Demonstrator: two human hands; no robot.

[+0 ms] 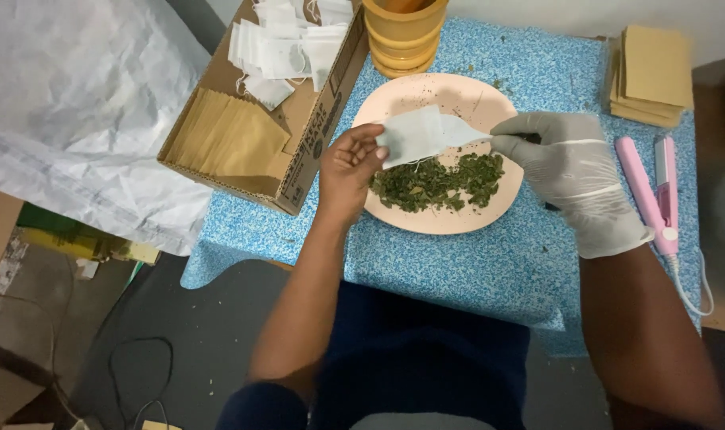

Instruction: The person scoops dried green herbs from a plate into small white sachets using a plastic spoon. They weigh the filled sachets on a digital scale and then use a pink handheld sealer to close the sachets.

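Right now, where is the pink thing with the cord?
In the head view, the pink hair straightener lies at the right edge of the blue speckled mat, just right of the gloved right hand, below the brown paper envelopes.

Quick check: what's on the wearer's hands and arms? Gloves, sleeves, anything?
The right hand wears a thin pale grey disposable glove that ends in a rolled cuff just past the wrist. The left hand is bare, with no glove. Both forearms are uncovered; dark navy short sleeves show only at the upper arms. No watch or jewellery is visible.
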